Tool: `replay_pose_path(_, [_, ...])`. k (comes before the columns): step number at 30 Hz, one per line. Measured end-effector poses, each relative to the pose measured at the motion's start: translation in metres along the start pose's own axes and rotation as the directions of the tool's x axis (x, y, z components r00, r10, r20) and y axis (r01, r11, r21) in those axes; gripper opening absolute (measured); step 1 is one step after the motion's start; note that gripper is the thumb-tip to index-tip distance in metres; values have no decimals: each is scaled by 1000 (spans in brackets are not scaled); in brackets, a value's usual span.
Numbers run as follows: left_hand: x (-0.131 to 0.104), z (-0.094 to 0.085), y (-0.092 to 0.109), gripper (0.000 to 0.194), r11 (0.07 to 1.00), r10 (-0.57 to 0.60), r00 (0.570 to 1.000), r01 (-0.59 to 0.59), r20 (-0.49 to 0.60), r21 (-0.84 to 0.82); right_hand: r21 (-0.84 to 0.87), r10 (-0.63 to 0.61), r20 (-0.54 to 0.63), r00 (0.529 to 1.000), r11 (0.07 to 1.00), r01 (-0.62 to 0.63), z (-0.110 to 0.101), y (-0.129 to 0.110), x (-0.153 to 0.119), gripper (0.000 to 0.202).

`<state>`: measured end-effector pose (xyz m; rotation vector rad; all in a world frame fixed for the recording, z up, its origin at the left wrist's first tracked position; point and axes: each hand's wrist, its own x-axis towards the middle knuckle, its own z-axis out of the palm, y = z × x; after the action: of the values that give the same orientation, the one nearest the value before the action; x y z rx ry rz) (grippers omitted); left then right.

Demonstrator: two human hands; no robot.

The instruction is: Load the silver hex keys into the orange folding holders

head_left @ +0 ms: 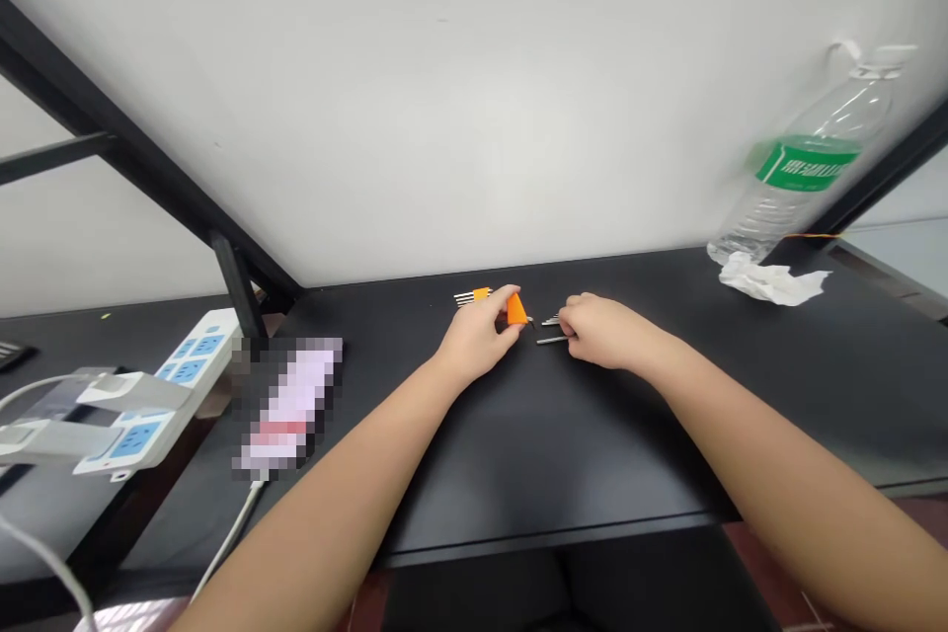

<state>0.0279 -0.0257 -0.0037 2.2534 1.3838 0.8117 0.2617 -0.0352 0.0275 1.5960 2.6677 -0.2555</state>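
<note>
My left hand (478, 341) is closed around an orange plastic holder (516, 309), gripping it between thumb and fingers just above the black table. Several thin silver rods (464, 298), like hex keys, stick out to the left of the holder from behind that hand. A short metal tip shows at its right end. Just to the right, my right hand (596, 329) has its fingers pinched together at the ends of loose metal rods (551, 340) lying on the table. The fingertips and the ends of those rods are partly hidden.
A clear bottle with a green label (809, 163) leans near the wall at right, beside crumpled white tissue (774, 281). At left lie a blurred-out phone (292, 405) with a white cable and a white power strip (167, 390) with plugs. A black metal frame (170, 168) rises there.
</note>
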Motion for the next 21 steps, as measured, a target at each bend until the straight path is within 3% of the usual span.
replay_pose_path(7, [-1,-3,-1,50,999,11,1000,-10,-24,34,384,-32,-170,985,918,96,-13,14,-3,14])
replay_pose_path(12, [-1,-1,-2,49,999,44,999,-43,-30,21,445,-5,-261,965,887,125,-18,15,-4,18])
replay_pose_path(21, [-1,-2,1,46,997,70,998,-70,-1,-19,461,-86,-335,938,854,243,-15,12,-4,23])
